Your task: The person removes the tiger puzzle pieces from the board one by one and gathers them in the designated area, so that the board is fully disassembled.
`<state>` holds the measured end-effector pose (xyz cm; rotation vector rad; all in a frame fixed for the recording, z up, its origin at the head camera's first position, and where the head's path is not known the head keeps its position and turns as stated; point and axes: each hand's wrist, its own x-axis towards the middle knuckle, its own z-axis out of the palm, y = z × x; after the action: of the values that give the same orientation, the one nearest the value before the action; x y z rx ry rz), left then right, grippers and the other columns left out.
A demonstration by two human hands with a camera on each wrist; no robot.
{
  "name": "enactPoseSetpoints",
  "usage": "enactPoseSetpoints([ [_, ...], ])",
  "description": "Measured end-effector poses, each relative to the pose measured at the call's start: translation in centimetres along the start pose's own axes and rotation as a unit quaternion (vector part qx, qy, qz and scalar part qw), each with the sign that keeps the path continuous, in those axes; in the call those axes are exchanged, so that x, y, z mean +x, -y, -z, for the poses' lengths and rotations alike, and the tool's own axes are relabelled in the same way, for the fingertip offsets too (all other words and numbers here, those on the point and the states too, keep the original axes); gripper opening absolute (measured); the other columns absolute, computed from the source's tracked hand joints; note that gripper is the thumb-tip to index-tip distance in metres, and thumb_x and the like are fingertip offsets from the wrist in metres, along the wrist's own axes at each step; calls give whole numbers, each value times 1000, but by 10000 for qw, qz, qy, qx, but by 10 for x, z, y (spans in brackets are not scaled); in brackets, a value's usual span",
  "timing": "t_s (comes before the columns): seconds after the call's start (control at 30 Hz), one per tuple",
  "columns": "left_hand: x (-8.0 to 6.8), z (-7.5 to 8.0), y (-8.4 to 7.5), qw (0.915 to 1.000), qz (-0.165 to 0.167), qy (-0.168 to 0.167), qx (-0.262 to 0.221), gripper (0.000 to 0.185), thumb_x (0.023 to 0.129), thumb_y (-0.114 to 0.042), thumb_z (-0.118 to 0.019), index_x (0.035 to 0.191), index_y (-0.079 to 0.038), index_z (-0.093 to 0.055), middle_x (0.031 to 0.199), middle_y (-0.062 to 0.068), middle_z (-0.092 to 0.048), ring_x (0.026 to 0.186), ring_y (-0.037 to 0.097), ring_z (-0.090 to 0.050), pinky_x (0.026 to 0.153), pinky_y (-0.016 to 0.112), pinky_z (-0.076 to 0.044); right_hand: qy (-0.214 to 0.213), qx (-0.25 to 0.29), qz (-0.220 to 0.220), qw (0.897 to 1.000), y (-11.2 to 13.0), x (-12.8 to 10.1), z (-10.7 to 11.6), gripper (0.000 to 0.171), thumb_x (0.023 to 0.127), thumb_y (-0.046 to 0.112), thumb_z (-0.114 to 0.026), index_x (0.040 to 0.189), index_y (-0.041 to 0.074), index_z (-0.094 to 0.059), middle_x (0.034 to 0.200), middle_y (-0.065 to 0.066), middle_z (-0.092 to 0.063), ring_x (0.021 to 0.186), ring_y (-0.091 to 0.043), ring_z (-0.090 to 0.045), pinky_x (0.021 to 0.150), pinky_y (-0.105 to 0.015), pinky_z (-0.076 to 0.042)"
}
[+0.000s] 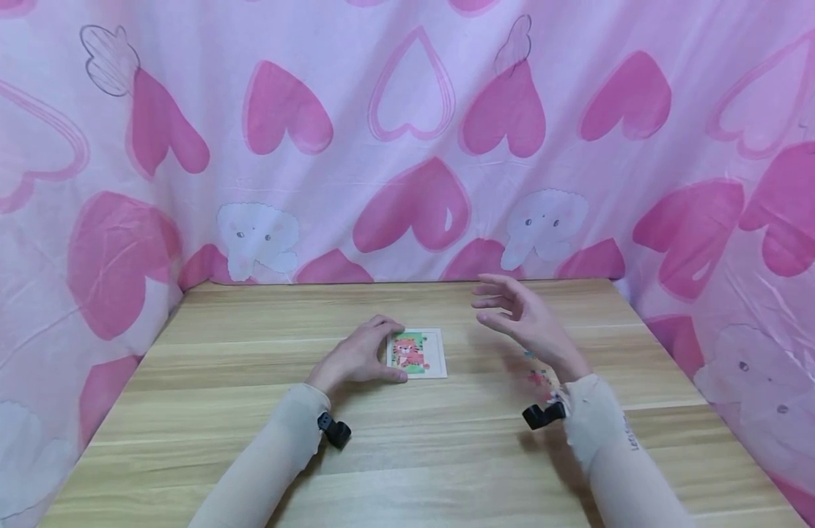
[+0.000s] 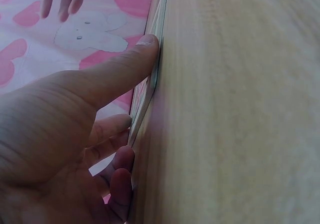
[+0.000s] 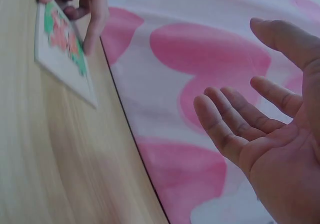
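While the left hand rests on the wooden table, the scene lays out so:

Puzzle board: the small white board (image 1: 417,353) with a tiger picture lies flat near the middle of the table (image 1: 249,455), its edges roughly square to the table's edges.

Left hand: the left hand (image 1: 360,357) sits at the board's left edge, thumb on the near left corner and fingers curled over the far left corner; the left wrist view shows the thumb (image 2: 125,69) pressed against the board's thin side. It grips the board lightly by that edge.

Right hand: the right hand (image 1: 522,320) is raised above the table, right of the board and apart from it, palm turned toward the left, fingers (image 3: 225,124) spread and relaxed, holding nothing.

Loose pieces: a few small coloured bits (image 1: 536,378) lie on the table under the right wrist; blurred, so their shape is unclear.

Open room: bare wood runs wide on the left, in front of the arms, and between the board and the far edge.

Bounds: a pink heart-print cloth (image 1: 407,132) hangs behind the far edge and along both sides.
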<state>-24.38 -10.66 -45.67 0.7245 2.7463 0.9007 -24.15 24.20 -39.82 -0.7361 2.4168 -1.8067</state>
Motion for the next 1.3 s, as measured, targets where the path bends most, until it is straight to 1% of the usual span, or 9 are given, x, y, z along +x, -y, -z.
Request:
enactPoseSetpoints([
  [0.27,1,-1,-1,10000,-80,41,-1,99,82,-44,-101,162,-10,-55,163,9,-52,152,31,-50,128,55,-42,-2,104,-111,9999,0,15,-26,61,105,14,-80,160,16,-55,150,-15,-64,135,-44,-67,104,-33,-63],
  [0.5,1,-1,-3,9999,-83,65,12,97,82,-43,-101,161,-10,-56,162,9,-53,151,31,-51,128,54,-42,-171,-165,-398,9989,-19,17,-40,57,104,14,-81,155,8,-58,142,-23,-67,123,-35,-72,99,-28,-63],
  [0.57,2,-2,-3,10000,-60,56,3,97,82,-44,-101,161,-10,-56,162,9,-53,150,31,-51,127,54,-43,-176,-159,-482,9986,-25,18,-44,55,104,14,-80,154,6,-58,142,-27,-66,123,-35,-72,99,-26,-62],
  [0.67,2,-2,-2,10000,-61,36,-12,98,82,-44,-101,161,-10,-56,161,9,-53,150,31,-52,127,55,-44,-142,-203,-593,9979,-31,21,-51,52,106,14,-78,153,4,-59,143,-30,-65,123,-33,-71,100,-25,-61],
  [0.8,2,0,-1,10000,-81,15,-25,99,81,-44,-101,162,-10,-55,162,10,-53,150,32,-52,127,55,-43,-75,-298,-701,9971,-38,25,-63,49,107,12,-76,152,1,-60,141,-26,-68,120,-29,-71,100,-23,-60],
  [0.97,2,0,1,10000,-86,6,0,99,81,-45,-102,162,-9,-55,162,10,-53,150,32,-52,127,55,-43,-97,-454,-626,9970,-46,29,-78,46,105,5,-75,147,-7,-62,128,-21,-73,111,-27,-72,94,-24,-62],
  [1.1,1,-1,1,10000,-77,15,-21,100,81,-45,-101,162,-9,-55,163,10,-52,150,33,-52,126,57,-44,-151,-741,-652,9950,-52,30,-87,40,104,3,-76,142,-5,-67,120,-14,-76,106,-24,-72,90,-25,-63],
  [1.2,1,0,1,10000,-65,9,-25,99,81,-45,-101,162,-9,-55,163,10,-52,150,33,-52,127,56,-43,-164,-958,-699,9928,-55,30,-92,37,103,3,-77,139,-1,-70,116,-9,-76,104,-22,-72,90,-26,-62],
  [1.3,2,0,1,10000,-80,-17,-26,100,81,-45,-102,162,-9,-55,162,10,-53,150,32,-52,127,56,-43,-224,-1027,-746,9917,-57,31,-94,34,102,2,-78,136,1,-72,114,-7,-77,103,-21,-73,92,-28,-63],
])
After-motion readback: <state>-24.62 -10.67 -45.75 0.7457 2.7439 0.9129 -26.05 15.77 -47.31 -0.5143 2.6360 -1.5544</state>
